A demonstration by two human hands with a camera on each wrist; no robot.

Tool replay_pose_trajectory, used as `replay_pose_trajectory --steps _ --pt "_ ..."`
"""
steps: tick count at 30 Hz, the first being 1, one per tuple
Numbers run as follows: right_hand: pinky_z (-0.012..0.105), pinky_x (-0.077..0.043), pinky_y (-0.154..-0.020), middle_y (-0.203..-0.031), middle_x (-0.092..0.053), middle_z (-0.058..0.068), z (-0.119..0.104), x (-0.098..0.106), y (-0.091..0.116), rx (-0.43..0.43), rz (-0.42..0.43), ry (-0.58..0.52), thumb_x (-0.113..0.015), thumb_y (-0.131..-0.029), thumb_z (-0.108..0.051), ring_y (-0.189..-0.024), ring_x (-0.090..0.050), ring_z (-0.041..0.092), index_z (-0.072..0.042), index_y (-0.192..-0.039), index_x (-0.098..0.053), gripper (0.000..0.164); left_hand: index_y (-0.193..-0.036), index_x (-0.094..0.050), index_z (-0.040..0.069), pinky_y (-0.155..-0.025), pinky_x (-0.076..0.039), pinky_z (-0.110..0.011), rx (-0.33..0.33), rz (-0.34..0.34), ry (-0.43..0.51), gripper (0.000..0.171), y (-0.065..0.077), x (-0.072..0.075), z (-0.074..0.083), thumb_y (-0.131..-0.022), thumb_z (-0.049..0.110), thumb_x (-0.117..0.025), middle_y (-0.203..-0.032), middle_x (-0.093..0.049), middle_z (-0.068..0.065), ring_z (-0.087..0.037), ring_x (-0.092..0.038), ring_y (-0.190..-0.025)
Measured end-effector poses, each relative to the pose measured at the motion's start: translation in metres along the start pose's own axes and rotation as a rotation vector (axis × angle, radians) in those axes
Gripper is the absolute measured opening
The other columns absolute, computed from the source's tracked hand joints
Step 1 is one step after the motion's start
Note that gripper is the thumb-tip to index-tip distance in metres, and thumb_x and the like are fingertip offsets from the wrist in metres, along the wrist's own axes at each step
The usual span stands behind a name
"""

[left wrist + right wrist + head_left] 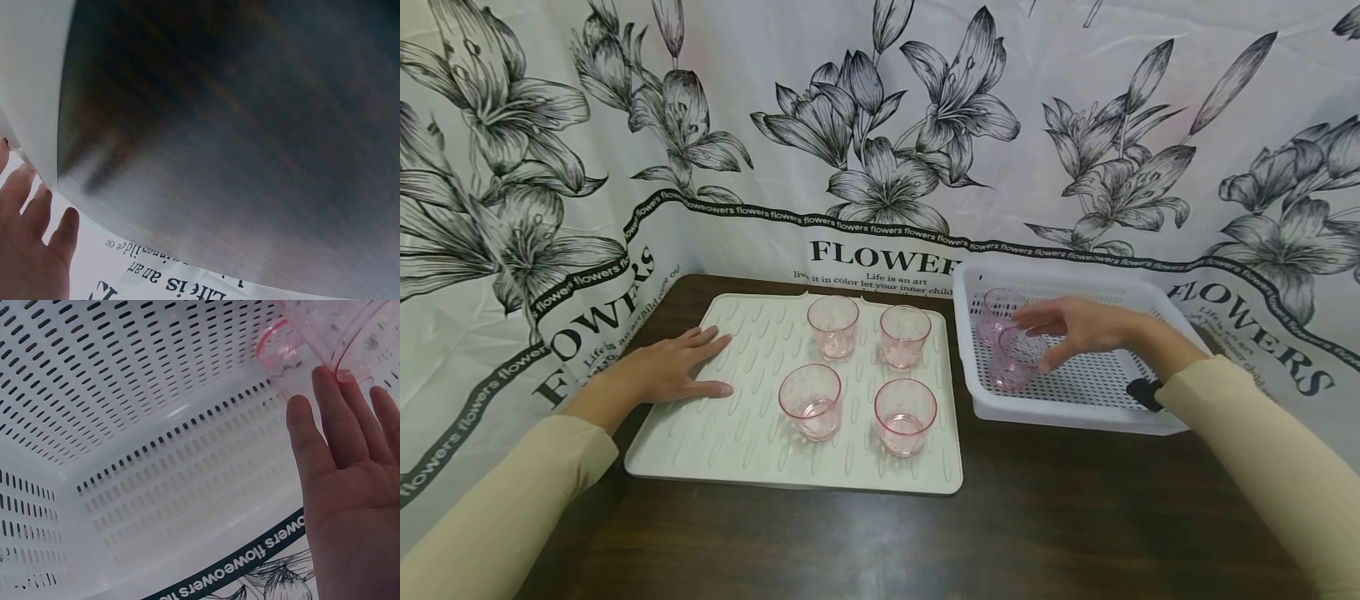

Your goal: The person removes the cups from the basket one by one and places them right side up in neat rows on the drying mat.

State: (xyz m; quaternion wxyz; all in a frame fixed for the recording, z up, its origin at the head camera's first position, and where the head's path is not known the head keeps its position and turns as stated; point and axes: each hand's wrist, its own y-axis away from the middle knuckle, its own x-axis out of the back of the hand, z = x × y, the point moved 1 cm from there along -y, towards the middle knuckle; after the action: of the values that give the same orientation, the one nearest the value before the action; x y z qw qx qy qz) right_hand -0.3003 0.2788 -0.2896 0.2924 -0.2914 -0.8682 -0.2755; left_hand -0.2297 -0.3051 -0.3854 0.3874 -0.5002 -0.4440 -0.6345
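Several clear pink-rimmed glasses, one of them a front glass (812,408), stand upright on a cream ridged mat (715,442). My left hand (662,367) rests flat on the mat's left side, fingers spread, holding nothing. At right, my right hand (1086,325) reaches into a white perforated basket (1075,421). Its fingers and thumb are at the rim of the nearer pink glass (1011,371) there. In the right wrist view the fingers (334,419) look fairly straight, with fingertips at a glass rim; the thumb is hidden. Another pink glass (992,308) stands behind it in the basket.
Mat and basket stand side by side on a dark brown wooden table (925,542). A white curtain (880,108) with black flower prints and lettering hangs close behind and along both sides. A black band (1142,393) is at my right wrist.
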Motion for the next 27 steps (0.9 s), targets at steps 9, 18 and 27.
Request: replay_pose_trajectory --steps 9,18,27 --pt "0.061 -0.034 -0.108 -0.152 -0.038 0.029 -0.0002 -0.0045 -0.0080 -0.024 -0.054 -0.002 -0.082 -0.080 -0.008 -0.139 -0.034 0.051 0.009 -0.149 -0.033 0.086 -0.156 -0.031 0.010 -0.100 -0.033 -0.073 -0.005 -0.005 0.004 0.100 0.0005 0.0016 0.0019 -0.084 0.075 -0.055 -0.159 -0.027 -0.024 -0.050 -0.025 -0.143" --pt "0.061 -0.038 -0.105 -0.152 -0.038 0.028 -0.0004 -0.0043 -0.0089 -0.034 -0.062 0.022 -0.082 -0.079 -0.007 -0.138 -0.037 0.050 0.005 -0.147 -0.040 0.081 -0.156 -0.032 0.009 -0.099 -0.033 -0.073 -0.005 -0.010 0.000 0.100 0.0004 0.0030 0.0028 -0.084 0.075 -0.056 -0.159 -0.027 -0.025 -0.051 -0.025 -0.143" --pt "0.058 -0.040 -0.104 -0.147 -0.046 0.027 -0.0074 0.0029 -0.0077 -0.001 0.013 0.076 -0.083 -0.079 -0.011 -0.134 -0.044 0.048 0.004 -0.146 -0.042 0.081 -0.156 -0.030 0.009 -0.101 -0.030 -0.074 0.004 -0.013 0.004 0.103 -0.0022 -0.0006 0.0003 -0.083 0.079 -0.054 -0.159 -0.025 -0.025 -0.050 -0.023 -0.144"
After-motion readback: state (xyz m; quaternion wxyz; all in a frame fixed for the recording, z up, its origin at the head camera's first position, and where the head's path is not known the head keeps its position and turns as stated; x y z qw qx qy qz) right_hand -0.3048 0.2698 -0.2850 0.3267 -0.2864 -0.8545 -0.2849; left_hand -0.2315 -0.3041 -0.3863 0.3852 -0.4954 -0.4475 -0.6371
